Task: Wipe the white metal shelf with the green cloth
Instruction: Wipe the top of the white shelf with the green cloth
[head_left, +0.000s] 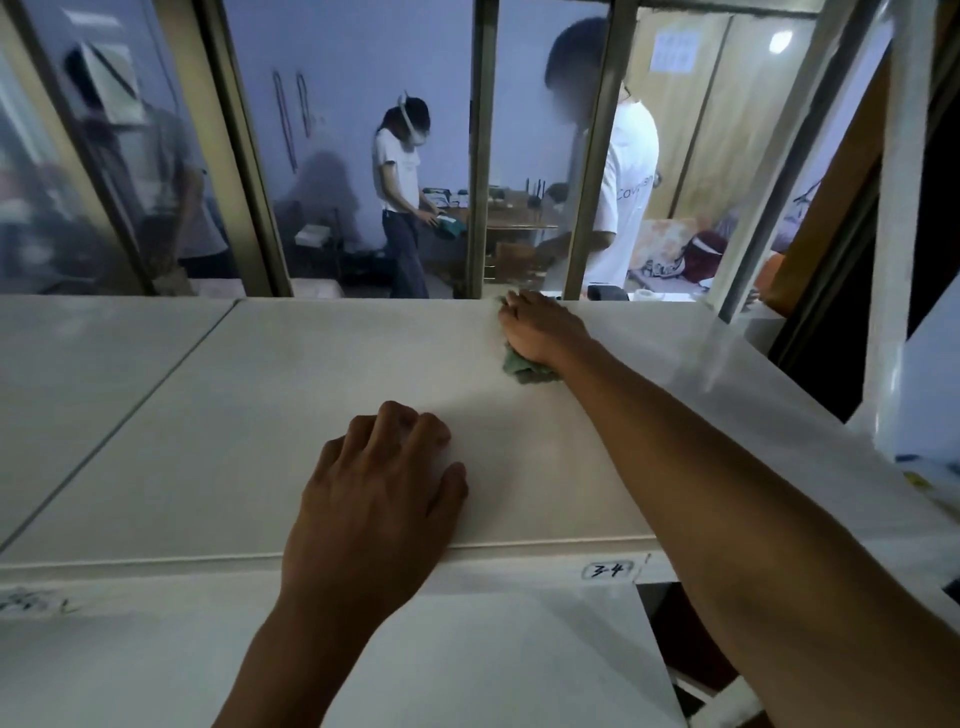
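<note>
White metal shelf (270, 415), top panel flat, seam running diagonally left of the left hand (374, 499). Left hand rests palm-down near front edge. Green cloth (522, 366) bunched under right hand (540, 332) at the far edge. Label "3-4" (608, 570) on front lip, between the arms.

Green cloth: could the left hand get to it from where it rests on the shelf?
Probably yes. The left hand lies flat near the front edge of the white shelf, and only bare surface separates it from the green cloth, bunched under the right hand at the back edge.
</note>
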